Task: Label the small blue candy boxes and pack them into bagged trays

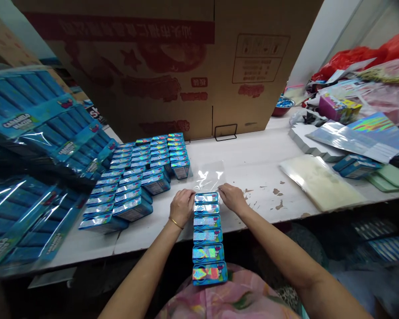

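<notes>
A row of several small blue boxes (208,237) with shiny tops runs from the table edge back toward my lap. At its far end lies a clear plastic bag (209,173), flat on the table. My left hand (182,206), with a thin bangle at its wrist, pinches the left corner of the bag's near edge. On the other side, my right hand (233,197) pinches the right corner. The farthest box of the row sits between my fingertips, at the bag's mouth; whether it is inside the bag I cannot tell.
Rows of blue boxes (133,177) stand at the left, beside stacked wrapped packs (49,119). A large cardboard carton (173,71) walls off the back, with a black wire stand (225,133) before it. A stack of clear bags (319,181) and holographic sheets (352,137) lie at the right.
</notes>
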Action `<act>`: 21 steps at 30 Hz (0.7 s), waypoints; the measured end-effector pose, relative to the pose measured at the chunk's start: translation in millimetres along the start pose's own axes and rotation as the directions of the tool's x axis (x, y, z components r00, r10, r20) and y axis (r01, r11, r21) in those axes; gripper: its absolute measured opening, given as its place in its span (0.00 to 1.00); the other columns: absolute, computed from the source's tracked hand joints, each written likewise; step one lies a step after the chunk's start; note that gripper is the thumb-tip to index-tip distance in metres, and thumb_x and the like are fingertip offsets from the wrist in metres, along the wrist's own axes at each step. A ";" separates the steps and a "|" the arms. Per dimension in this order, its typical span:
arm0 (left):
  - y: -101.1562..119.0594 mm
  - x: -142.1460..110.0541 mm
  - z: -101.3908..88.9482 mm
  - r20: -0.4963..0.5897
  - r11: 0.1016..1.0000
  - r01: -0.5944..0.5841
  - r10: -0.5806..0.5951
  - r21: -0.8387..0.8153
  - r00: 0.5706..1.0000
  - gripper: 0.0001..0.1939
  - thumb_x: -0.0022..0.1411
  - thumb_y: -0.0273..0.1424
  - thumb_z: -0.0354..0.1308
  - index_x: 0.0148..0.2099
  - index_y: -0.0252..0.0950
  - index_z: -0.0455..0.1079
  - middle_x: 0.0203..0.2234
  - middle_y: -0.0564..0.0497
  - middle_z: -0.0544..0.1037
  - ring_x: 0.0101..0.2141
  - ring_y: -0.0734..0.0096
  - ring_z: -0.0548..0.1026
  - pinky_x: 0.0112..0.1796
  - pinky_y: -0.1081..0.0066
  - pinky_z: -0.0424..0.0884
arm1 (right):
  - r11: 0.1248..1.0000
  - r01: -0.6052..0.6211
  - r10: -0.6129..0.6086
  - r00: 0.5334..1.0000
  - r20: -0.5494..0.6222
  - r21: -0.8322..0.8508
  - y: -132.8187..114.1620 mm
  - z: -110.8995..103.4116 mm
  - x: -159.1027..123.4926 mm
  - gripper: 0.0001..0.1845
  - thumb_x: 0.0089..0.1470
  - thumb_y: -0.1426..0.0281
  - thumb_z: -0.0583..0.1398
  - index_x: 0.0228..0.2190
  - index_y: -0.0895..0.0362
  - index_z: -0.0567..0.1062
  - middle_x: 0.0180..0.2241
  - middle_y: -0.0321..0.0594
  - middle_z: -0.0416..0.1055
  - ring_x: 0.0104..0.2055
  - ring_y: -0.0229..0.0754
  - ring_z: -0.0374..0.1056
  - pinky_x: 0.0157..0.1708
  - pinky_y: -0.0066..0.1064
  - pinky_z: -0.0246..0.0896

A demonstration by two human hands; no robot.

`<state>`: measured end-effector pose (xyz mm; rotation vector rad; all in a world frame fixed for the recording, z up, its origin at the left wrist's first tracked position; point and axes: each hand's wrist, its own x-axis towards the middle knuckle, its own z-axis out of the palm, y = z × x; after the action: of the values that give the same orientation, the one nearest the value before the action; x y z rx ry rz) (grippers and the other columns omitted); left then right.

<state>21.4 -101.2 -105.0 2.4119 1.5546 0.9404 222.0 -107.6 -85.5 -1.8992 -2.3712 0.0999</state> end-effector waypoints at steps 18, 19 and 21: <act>1.8 -45.1 16.2 -0.166 0.995 0.091 -0.096 -0.040 0.982 0.08 0.60 0.30 0.44 0.33 0.35 0.62 0.26 0.50 0.69 0.30 0.74 0.69 0.34 0.75 0.65 | 0.990 -0.083 0.113 0.949 -0.295 0.113 -14.2 48.9 -44.5 0.13 0.56 0.73 0.45 0.31 0.59 0.69 0.27 0.39 0.67 0.29 0.36 0.60 0.29 0.26 0.47; 1.4 -44.8 17.6 -0.148 0.992 0.118 -0.123 -0.043 0.981 0.08 0.60 0.31 0.44 0.34 0.35 0.62 0.27 0.50 0.69 0.29 0.75 0.69 0.33 0.75 0.65 | 0.989 -0.086 0.119 0.950 -0.289 0.122 -15.0 51.0 -43.9 0.14 0.57 0.73 0.46 0.30 0.59 0.69 0.27 0.39 0.67 0.29 0.36 0.60 0.29 0.26 0.47; 1.2 -43.0 18.1 -0.070 0.983 0.186 -0.185 0.000 0.980 0.08 0.60 0.32 0.44 0.34 0.36 0.62 0.29 0.50 0.70 0.28 0.75 0.68 0.31 0.75 0.64 | 0.992 -0.051 0.081 0.956 -0.283 0.112 -16.2 51.2 -42.5 0.14 0.57 0.72 0.46 0.28 0.58 0.69 0.26 0.39 0.66 0.29 0.36 0.59 0.29 0.26 0.47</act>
<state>20.5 -134.6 -137.7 2.2121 1.7721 0.9929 209.4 -152.0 -136.1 -1.8065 -2.0724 -0.0449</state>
